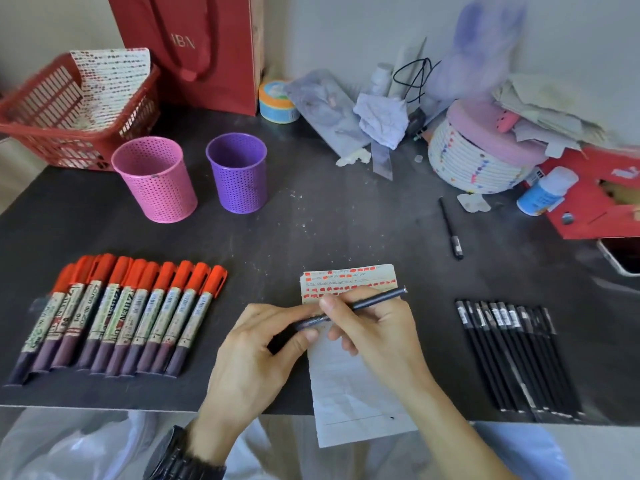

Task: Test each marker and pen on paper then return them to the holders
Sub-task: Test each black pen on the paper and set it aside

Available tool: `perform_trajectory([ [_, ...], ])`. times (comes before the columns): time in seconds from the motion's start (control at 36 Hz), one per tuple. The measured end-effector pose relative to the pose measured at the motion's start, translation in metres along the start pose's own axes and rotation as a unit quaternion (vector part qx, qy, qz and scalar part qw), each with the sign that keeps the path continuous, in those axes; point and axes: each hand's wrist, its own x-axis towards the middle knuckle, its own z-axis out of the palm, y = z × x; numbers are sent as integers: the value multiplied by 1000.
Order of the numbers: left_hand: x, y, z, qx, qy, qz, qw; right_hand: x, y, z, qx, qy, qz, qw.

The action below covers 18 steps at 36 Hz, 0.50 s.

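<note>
A thin black pen [375, 298] lies across both hands above a strip of paper [349, 382] whose top carries rows of red marks. My right hand [377, 327] grips the pen's barrel. My left hand [263, 344] pinches its lower end, where the cap or tip sits. A row of several red-capped markers [121, 313] lies at the left. Several black pens [512, 355] lie in a row at the right. A pink holder [154, 178] and a purple holder [239, 171] stand side by side farther back; I see nothing inside them.
One more black pen [450, 228] lies alone right of centre. A red basket [69, 112] and a red paper bag [194, 50] stand at the back left. A tape roll [277, 102], crumpled paper, a round white box [478, 157] and a bottle [547, 190] crowd the back right.
</note>
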Motion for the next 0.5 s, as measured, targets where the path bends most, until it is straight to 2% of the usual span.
perform_trajectory([
  [0.06,2,-2,5,76,-29,0,997,1,-2,-26,-2,37,-23,999],
  [0.14,1,-5,8,160,-31,22,986,-7,-6,-86,-18,90,-36,995],
  [0.25,-3,-7,15,201,-17,47,978,-31,-3,-179,-119,94,84,985],
  [0.31,-3,-7,17,213,-17,47,976,-43,10,-217,-203,139,127,961],
  [0.36,-4,-7,17,219,-16,43,975,-53,22,-240,-306,185,152,922],
  [0.42,-4,-8,17,226,-16,43,973,-59,32,-246,-389,185,181,884],
  [0.5,-4,-8,17,232,-17,43,971,-66,39,-241,-424,182,190,867],
])
